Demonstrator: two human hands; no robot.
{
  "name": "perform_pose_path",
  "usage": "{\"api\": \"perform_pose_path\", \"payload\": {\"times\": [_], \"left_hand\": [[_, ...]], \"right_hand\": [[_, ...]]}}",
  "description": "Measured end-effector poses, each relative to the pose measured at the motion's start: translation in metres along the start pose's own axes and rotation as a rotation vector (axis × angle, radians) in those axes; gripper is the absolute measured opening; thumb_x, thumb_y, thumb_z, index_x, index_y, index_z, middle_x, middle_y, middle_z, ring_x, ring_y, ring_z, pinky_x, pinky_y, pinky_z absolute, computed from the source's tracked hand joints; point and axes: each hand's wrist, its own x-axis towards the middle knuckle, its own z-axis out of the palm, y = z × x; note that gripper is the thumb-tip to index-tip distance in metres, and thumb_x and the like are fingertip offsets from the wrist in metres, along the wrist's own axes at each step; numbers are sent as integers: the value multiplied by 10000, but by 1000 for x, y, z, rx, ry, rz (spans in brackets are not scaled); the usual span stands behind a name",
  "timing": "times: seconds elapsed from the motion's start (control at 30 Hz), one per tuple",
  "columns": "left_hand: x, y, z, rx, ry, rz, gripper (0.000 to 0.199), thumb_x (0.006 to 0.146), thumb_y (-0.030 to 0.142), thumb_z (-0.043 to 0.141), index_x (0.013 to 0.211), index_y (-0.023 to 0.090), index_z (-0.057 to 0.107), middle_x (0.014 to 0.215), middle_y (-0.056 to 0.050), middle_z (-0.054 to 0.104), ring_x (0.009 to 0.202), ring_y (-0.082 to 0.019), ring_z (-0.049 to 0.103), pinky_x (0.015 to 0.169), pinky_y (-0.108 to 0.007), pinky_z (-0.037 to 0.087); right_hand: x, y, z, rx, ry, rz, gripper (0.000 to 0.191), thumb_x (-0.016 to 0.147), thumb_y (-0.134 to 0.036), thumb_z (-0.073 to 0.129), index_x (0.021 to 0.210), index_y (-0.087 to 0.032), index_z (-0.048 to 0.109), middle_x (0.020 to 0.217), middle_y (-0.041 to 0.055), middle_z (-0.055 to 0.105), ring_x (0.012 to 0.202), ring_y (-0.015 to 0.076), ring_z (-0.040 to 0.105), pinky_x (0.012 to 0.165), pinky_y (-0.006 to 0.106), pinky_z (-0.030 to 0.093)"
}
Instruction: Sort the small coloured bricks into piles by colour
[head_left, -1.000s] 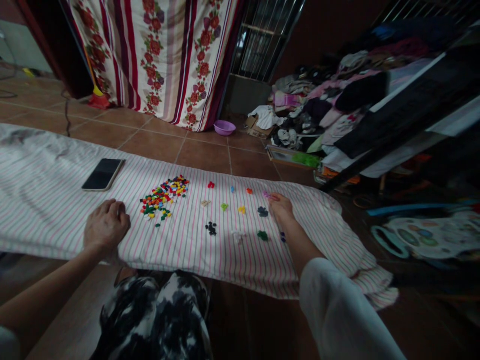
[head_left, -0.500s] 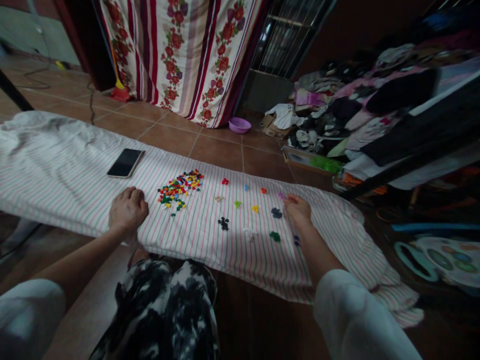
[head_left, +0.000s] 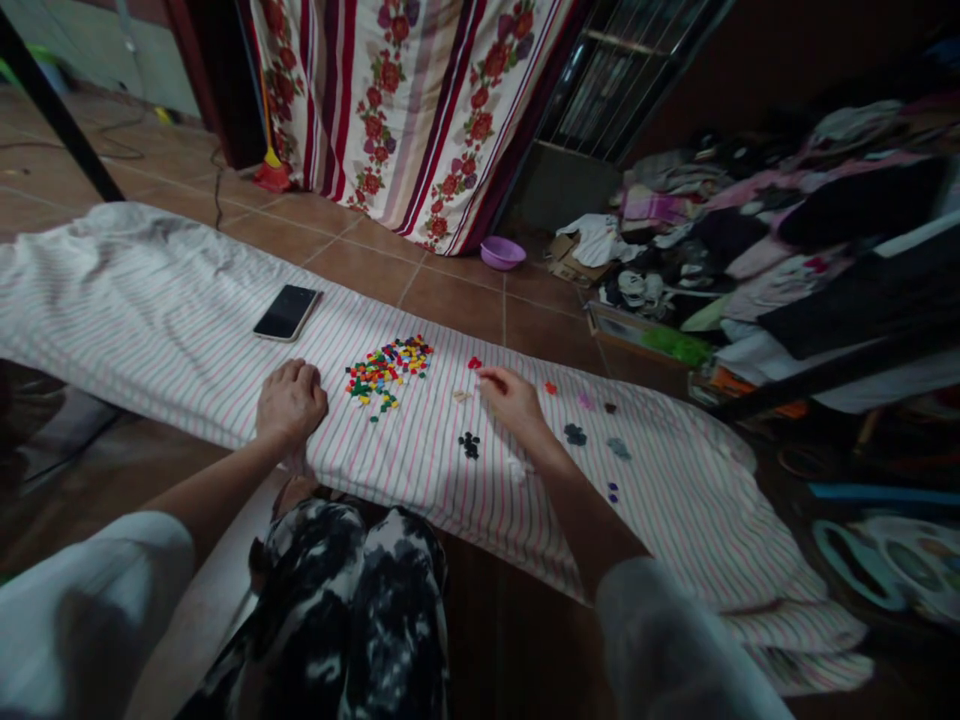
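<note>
My right hand (head_left: pixel 514 400) is over the striped cloth, thumb and fingertips pinched together just below the red pieces (head_left: pixel 475 363); anything between them is too small to make out. Beige pieces (head_left: pixel 461 396) and black pieces (head_left: pixel 469 445) lie to its left. White pieces (head_left: pixel 517 468) show beside the forearm, which hides other small groups. Farther right sit orange pieces (head_left: pixel 550 388), pink pieces (head_left: pixel 586 401) and dark grey pieces (head_left: pixel 575 434). My left hand (head_left: pixel 291 402) rests palm down with fingers curled, left of a mixed pile of small coloured pieces (head_left: pixel 390 370).
A phone (head_left: pixel 287 312) lies on the striped cloth (head_left: pixel 180 300) beyond my left hand. Brown pieces (head_left: pixel 611 408), grey pieces (head_left: pixel 618 448) and purple pieces (head_left: pixel 613 492) lie at the right. A purple basin (head_left: pixel 502 253) stands on the floor near heaped clothes (head_left: pixel 720 220).
My right hand has moved left from the pink pieces to near the red ones, uncovering brown and grey groups. My left hand stays on the cloth. The whole view has shifted slightly.
</note>
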Motion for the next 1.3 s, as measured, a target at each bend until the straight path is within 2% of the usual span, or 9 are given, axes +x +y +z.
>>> {"api": "perform_pose_path", "payload": {"times": [0.2, 0.37, 0.53, 0.67, 0.87, 1.07, 1.3], "left_hand": [[0, 0, 0, -15, -7, -5, 292, 860, 244, 429, 1034, 139, 639, 1236, -170, 631, 1157, -323, 563, 983, -450, 422], [-1, 0, -1, -32, 13, 1, 277, 859, 233, 439, 1032, 142, 635, 1225, -168, 631, 1159, -317, 564, 993, -453, 417], [-1, 2, -3, -40, 4, -10, 275, 864, 237, 433, 1029, 145, 633, 1211, -167, 632, 1149, -319, 563, 981, -457, 422], [-1, 2, -3, -55, 2, -10, 274, 861, 234, 432, 1023, 144, 635, 1222, -173, 627, 1178, -326, 552, 984, -457, 419], [-1, 3, -7, -41, -28, -10, 299, 857, 252, 423, 1035, 136, 633, 1236, -188, 618, 1180, -325, 546, 985, -455, 419], [0, 6, -13, -21, -54, -6, 320, 858, 259, 399, 1032, 127, 632, 1213, -191, 626, 1157, -331, 561, 978, -462, 433], [1, 5, -16, -35, -88, 19, 315, 854, 259, 401, 995, 113, 641, 1199, -218, 626, 1154, -354, 576, 979, -474, 446]], "right_hand": [[-22, -53, 70, 26, -306, -180, 233, 855, -184, 532, 957, -201, 741, 911, 32, 716, 828, 152, 647, 806, 273, 493], [-33, -69, 101, -128, -398, -256, 266, 896, -146, 531, 1077, -196, 718, 892, 29, 674, 836, 150, 625, 809, 262, 476], [-39, -74, 110, -303, -387, -250, 298, 929, -175, 516, 1162, -217, 698, 988, 55, 639, 876, 165, 619, 783, 257, 484], [-48, -74, 117, -363, -327, -224, 293, 947, -186, 498, 1158, -228, 697, 999, 55, 628, 902, 172, 621, 784, 256, 490], [-56, -70, 122, -347, -237, -264, 274, 964, -203, 484, 1142, -247, 688, 983, 41, 637, 926, 163, 620, 812, 250, 493], [-58, -72, 124, -311, -179, -305, 259, 974, -195, 455, 1129, -188, 662, 1002, 69, 639, 955, 172, 621, 876, 269, 501], [-62, -79, 117, -273, -205, -232, 266, 983, -220, 444, 1176, -209, 626, 1076, 78, 647, 1006, 177, 625, 884, 266, 507]]}}
